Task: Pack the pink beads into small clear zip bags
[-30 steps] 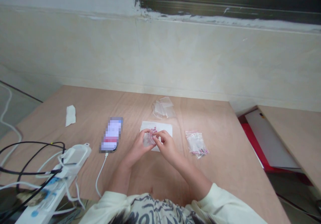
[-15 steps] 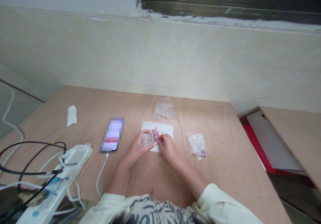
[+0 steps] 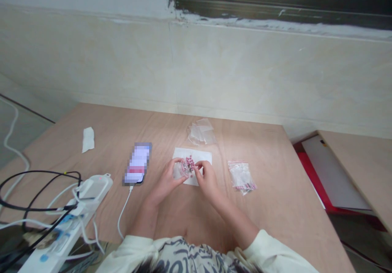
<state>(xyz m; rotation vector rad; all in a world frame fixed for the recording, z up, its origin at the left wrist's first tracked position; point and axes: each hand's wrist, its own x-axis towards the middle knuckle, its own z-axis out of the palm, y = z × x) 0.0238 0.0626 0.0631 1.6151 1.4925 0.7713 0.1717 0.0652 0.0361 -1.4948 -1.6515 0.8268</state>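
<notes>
My left hand (image 3: 168, 178) holds a small clear zip bag (image 3: 179, 171) between thumb and fingers. The bag's pink-edged mouth is held apart and faces right, towards a cluster of small pink beads (image 3: 190, 162). These beads lie on a white sheet of paper (image 3: 203, 155), close against the bag's mouth. At the right edge of the cluster is my right hand (image 3: 207, 177), its thumb and index fingertips pinched together. Whatever is between those fingertips is too small to make out.
Flat clear bags (image 3: 202, 132) lie behind the paper, and filled zip bags (image 3: 241, 177) to its right. On the left are a charging phone (image 3: 137, 163), a white scrap (image 3: 88, 140) and a power strip (image 3: 92, 191) with tangled cables. The wall borders the table's far edge.
My right hand has shifted slightly right and its index finger is more arched, with the fingertips still by the beads. My left hand keeps the bag in the same place.
</notes>
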